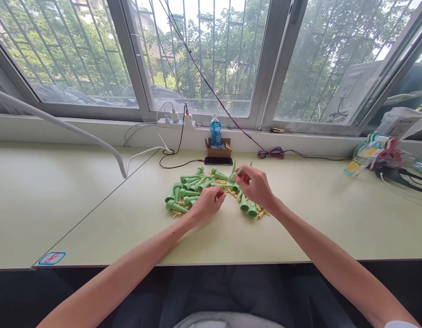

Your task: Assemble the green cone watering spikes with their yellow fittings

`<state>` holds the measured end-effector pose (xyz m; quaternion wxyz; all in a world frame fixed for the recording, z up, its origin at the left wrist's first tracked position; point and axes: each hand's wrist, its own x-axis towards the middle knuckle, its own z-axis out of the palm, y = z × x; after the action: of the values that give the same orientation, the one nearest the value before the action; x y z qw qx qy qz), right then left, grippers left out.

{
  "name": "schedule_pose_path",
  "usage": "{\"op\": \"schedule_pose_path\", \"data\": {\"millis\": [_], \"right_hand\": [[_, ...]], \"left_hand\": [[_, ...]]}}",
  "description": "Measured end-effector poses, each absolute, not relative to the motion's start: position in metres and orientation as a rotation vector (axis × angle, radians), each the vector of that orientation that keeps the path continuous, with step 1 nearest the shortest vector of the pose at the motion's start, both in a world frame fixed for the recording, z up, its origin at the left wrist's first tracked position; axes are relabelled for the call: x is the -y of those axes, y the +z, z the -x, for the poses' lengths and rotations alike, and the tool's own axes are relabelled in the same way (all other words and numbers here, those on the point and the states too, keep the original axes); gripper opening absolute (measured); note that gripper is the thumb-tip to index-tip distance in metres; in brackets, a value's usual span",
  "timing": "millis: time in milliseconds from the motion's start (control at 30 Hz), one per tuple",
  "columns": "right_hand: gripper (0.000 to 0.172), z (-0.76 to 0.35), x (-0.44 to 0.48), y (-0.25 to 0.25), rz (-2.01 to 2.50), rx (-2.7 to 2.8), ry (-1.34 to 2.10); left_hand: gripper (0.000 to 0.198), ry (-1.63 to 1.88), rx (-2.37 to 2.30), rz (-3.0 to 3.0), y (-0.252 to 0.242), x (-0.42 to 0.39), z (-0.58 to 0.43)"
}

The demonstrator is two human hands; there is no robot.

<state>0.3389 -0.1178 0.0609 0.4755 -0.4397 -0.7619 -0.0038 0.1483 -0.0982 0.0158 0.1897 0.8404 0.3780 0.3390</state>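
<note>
Several green plastic cone-shaped spikes (188, 193) with ribbed caps lie in a loose pile on the table. Small yellow plastic pieces (177, 212) are scattered under and between them. My right hand (257, 184) is above the pile's right side, thumb and fingers pinched on a green spike (238, 172). Close by, another green spike (234, 168) points upward. My left hand (209, 203) is low over the front middle of the pile, fingers curled together; whatever is between them is hidden. Two green spikes (248, 206) lie with their wide ends toward me, below my right hand.
Behind the pile are a black phone (218, 161) on a cable and a small cardboard box (214, 154) by a blue-labelled bottle (215, 130). A white hose (95, 136) arches over the left. Coiled wire (270, 153) and plastic-wrapped items (371, 152) lie at right.
</note>
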Motion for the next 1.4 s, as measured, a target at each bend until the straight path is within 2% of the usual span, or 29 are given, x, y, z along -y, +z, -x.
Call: {"op": "schedule_pose_path", "data": {"millis": [200, 433, 600, 933, 1400], "right_hand": [[0.027, -0.329, 0.070, 0.078, 1.236, 1.934, -0.113], [0.012, -0.309, 0.020, 0.071, 1.399, 1.977, -0.130], [0.014, -0.303, 0.003, 0.070, 1.598, 1.961, 0.080], [0.016, -0.298, -0.011, 0.074, 1.702, 1.964, 0.448], [0.022, -0.307, -0.026, 0.069, 1.716, 1.954, 0.462]], "left_hand": [[0.022, 0.805, -0.901, -2.468, 0.009, 0.100, -0.152], [0.020, 0.797, -0.874, -2.487, 0.009, 0.101, -0.150], [0.020, 0.783, -0.861, -2.495, 0.007, 0.102, -0.151], [0.021, 0.767, -0.850, -2.508, 0.009, 0.102, -0.151], [0.020, 0.733, -0.840, -2.533, 0.010, 0.102, -0.151]]}}
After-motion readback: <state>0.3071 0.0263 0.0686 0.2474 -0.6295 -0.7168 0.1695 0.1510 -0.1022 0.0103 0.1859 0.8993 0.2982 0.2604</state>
